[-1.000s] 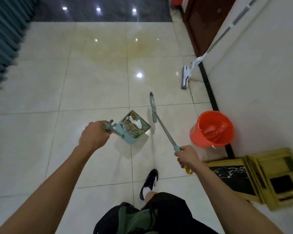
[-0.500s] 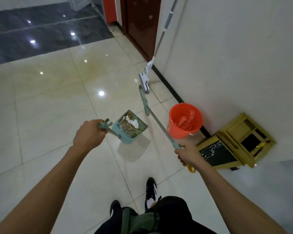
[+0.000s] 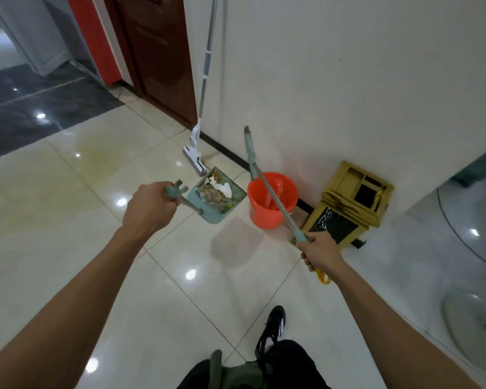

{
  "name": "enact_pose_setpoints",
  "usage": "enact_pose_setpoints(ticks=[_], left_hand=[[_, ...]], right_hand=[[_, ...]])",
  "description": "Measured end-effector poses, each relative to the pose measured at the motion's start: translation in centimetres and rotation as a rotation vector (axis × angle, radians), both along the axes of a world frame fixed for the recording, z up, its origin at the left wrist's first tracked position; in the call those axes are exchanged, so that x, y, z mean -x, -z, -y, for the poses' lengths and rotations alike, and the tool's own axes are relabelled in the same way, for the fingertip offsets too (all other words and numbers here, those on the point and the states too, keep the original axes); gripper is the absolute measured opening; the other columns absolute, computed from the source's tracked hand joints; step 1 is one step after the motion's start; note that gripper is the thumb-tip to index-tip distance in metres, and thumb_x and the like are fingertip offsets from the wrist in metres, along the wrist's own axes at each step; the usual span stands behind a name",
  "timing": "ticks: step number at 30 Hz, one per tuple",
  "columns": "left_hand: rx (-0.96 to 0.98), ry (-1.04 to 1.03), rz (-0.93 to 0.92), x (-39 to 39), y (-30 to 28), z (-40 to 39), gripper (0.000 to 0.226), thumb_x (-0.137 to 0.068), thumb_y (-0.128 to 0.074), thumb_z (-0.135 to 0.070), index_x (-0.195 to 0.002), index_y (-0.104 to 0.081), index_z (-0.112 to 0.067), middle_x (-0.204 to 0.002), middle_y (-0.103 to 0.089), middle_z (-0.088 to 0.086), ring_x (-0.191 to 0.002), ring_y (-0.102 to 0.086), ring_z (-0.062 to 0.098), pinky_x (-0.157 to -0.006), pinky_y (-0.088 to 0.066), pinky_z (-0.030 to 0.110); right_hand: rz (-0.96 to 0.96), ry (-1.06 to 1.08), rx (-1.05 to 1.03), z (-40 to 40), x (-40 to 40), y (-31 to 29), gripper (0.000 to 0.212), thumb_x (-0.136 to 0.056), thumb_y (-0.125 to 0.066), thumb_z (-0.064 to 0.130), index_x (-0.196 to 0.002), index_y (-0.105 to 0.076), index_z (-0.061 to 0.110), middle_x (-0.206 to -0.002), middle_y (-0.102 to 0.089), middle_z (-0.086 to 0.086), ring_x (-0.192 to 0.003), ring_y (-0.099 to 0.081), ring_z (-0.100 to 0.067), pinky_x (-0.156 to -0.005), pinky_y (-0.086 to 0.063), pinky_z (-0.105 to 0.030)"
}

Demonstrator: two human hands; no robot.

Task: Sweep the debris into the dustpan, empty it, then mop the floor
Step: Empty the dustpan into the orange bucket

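Note:
My left hand (image 3: 149, 206) grips the handle of a teal dustpan (image 3: 237, 198), held off the floor just left of an orange bucket (image 3: 264, 214). Paper scraps and brownish debris (image 3: 216, 190) lie in the pan. My right hand (image 3: 321, 252) holds the teal grip of a broom (image 3: 268, 192) whose grey pole runs up and away across the bucket's mouth; the brush end points at the wall. A white flat mop (image 3: 194, 156) leans on the wall behind the dustpan.
A gold-framed bin (image 3: 348, 204) lies tipped against the white wall right of the bucket. A dark brown door (image 3: 157, 57) stands at the back. Glossy cream tiles cover the floor; dark tiles begin at far left. My black shoe (image 3: 272, 327) is below.
The view has swung right toward the wall. Dustpan and broom have moved closer to the orange bucket, and the broom pole now crosses over its mouth. Both hands keep their grips.

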State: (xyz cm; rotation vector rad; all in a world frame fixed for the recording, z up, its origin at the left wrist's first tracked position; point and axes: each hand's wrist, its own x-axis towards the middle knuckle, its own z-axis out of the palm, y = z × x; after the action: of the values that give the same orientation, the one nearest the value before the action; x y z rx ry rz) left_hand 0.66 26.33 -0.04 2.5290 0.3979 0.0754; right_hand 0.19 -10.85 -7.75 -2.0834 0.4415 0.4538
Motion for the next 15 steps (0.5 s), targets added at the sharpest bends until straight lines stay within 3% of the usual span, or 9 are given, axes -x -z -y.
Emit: enact_pose_setpoints(ticks=[6, 10, 15], left_hand=[[-0.029, 0.092, 0.034, -3.2, -1.4, 3.3, 0.005, -0.095, -0.067, -0.023, -0.093, -0.071, -0.025, -0.08, -0.066, -0.002, -0.069, -0.058, 0.015, -0.056, -0.04, 0.028], [-0.097, 0.134, 0.037, -5.8, -1.6, 5.6, 0.008, -0.093, -0.066, -0.026, -0.095, -0.073, -0.029, -0.082, -0.067, -0.002, -0.071, -0.061, 0.019, -0.06, -0.048, 0.032], [-0.193, 0.199, 0.021, -9.0, -1.3, 9.3, 0.004, -0.092, -0.066, -0.026, -0.093, -0.07, -0.028, -0.083, -0.066, 0.002, -0.074, -0.061, 0.028, -0.066, -0.051, 0.036]], right_hand=[[-0.02, 0.087, 0.011, 2.6, 1.1, -0.1, 0.027, -0.093, -0.063, 0.006, -0.12, -0.065, 0.003, -0.067, -0.061, -0.01, -0.051, -0.053, -0.017, -0.043, -0.044, -0.024], [-0.03, 0.13, 0.017, 4.2, 0.3, 0.3, 0.017, -0.094, -0.061, 0.007, -0.11, -0.067, 0.003, -0.066, -0.06, -0.01, -0.051, -0.052, -0.017, -0.044, -0.047, -0.025], [-0.065, 0.167, 0.006, 5.9, -1.5, 1.7, 0.029, -0.094, -0.06, 0.008, -0.123, -0.064, 0.008, -0.07, -0.061, -0.012, -0.053, -0.052, -0.017, -0.043, -0.046, -0.024]])
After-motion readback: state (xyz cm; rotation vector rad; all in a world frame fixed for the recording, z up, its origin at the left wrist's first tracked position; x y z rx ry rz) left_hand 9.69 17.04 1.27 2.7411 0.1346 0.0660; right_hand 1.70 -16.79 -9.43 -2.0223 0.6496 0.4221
